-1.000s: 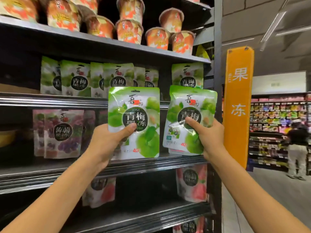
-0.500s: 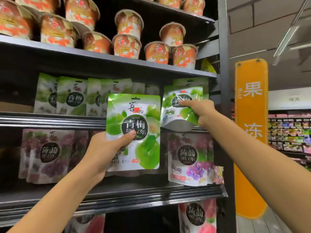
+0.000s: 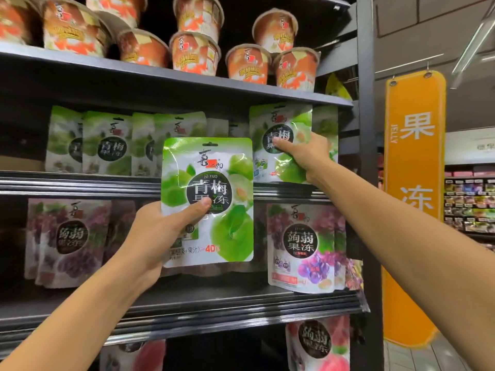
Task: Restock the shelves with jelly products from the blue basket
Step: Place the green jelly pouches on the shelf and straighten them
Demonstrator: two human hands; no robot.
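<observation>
partly, green pouches (image 3: pixel 214 162) (image 3: pixel 281 116) hide fingers of left hand (image 3: pixel 152 234) and right hand (image 3: pixel 308 156).

There are nine orange plastic jelly cups (image 3: pixel 194 53), two held glossy green plum-jelly pouches (image 3: pixel 207 199), roughly six shelved green pouches (image 3: pixel 107 143), several purple grape-jelly pouches (image 3: pixel 301 247) and one orange hanging sign (image 3: pixel 413 210).

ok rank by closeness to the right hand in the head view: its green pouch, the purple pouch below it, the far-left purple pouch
From the right hand:
1. green plastic jelly pouch, gripped, upper shelf
2. right purple plastic pouch, shelf below
3. far-left purple plastic pouch, same lower shelf
</observation>
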